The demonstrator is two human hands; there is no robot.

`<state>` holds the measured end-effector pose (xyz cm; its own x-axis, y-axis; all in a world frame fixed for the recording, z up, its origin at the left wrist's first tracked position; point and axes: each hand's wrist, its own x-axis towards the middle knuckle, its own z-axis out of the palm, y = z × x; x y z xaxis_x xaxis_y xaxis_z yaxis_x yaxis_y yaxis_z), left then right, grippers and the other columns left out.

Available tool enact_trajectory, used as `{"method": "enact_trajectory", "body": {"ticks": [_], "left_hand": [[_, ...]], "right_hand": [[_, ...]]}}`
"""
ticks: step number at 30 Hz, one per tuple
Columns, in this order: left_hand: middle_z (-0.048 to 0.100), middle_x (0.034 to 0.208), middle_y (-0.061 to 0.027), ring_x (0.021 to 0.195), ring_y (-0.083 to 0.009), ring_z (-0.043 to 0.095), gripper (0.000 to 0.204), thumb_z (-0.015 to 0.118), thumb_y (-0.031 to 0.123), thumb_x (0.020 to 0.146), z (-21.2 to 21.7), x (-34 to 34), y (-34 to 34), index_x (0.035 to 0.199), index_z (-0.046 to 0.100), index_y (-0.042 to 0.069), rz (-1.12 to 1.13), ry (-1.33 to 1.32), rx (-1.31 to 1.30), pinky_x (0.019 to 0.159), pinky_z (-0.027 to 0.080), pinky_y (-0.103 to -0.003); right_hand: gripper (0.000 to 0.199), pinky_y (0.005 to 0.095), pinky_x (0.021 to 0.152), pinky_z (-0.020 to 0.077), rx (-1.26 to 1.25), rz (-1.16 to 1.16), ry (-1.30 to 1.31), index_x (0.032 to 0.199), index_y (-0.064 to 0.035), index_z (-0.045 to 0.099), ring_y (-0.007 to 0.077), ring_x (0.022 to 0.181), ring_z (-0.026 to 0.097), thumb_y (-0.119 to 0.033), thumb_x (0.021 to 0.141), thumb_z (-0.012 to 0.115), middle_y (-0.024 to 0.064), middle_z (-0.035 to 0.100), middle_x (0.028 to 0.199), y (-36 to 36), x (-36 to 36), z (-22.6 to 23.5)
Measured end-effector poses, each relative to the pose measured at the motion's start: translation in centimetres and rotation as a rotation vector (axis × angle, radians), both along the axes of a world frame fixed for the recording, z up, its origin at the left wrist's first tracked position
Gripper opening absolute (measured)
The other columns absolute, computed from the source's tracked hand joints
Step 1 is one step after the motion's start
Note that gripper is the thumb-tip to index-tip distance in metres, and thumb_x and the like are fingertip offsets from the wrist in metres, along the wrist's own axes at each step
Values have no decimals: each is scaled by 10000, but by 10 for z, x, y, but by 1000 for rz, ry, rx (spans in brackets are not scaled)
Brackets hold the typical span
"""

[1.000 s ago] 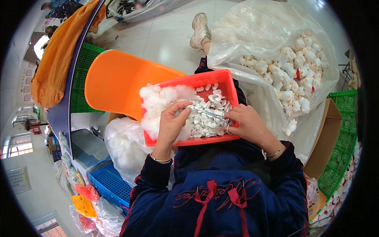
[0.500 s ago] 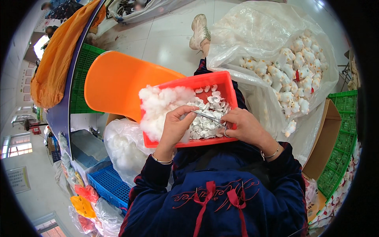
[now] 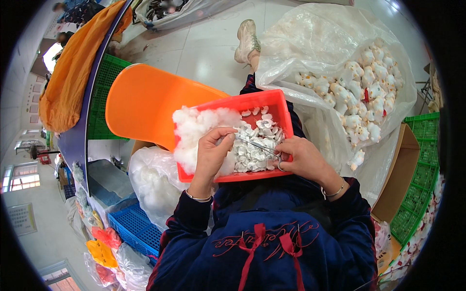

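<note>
My right hand (image 3: 302, 157) is closed around the ring handles of a slim pair of metal forceps (image 3: 257, 145). Their long tips point left, to the fingertips of my left hand (image 3: 213, 149). Thumb and fingers of that hand are pinched together; whatever they grip is too small or hidden to make out. Both hands are over a red tray (image 3: 277, 104) on my lap. Fluffy white stuffing (image 3: 201, 119) fills its left side. Small white fabric pieces (image 3: 250, 157) with grey marks are heaped on its right, below the forceps.
An orange chair (image 3: 150, 99) stands beyond the tray on the left. At the right, a large clear plastic bag (image 3: 301, 41) holds many small white stuffed toys (image 3: 361, 94). A bag of stuffing (image 3: 154, 182) and a blue crate (image 3: 136, 228) are at my left; a cardboard box (image 3: 395, 169) is at my right.
My left hand's fingertips have shifted slightly left along the forceps' tips. The right hand keeps its grip on the handles, and the whole view has moved a little.
</note>
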<state>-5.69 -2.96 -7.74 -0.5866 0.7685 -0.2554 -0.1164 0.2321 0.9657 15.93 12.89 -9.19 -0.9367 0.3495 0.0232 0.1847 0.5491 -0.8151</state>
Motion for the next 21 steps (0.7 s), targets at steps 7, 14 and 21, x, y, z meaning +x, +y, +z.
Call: {"method": "enact_trajectory", "body": {"ticks": [7,14,21], "left_hand": [[640,817,22,692,-29,525,134,669,99,950,2,1,0,1035,725,11,-19,13,-5,636,410,-183],[634,788,28,715,-37,547,124,657,97,957,2,-5,0,1020,727,15,-56,-129,-68,689,449,-197],[647,868,4,751,-59,567,125,653,64,941,-10,-1,-3,1028,720,3,-56,-65,44,698,470,-217]], "right_hand": [[260,416,665,496,-34,-10,-60,908,-33,721,315,749,639,-243,770,789,127,650,744,-1,1,5],[269,419,670,489,-72,42,35,902,-27,706,333,745,622,-248,776,791,143,632,753,3,0,-4],[346,399,655,483,-79,45,-16,870,-33,681,330,730,622,-292,722,855,141,619,762,-1,-8,-4]]}}
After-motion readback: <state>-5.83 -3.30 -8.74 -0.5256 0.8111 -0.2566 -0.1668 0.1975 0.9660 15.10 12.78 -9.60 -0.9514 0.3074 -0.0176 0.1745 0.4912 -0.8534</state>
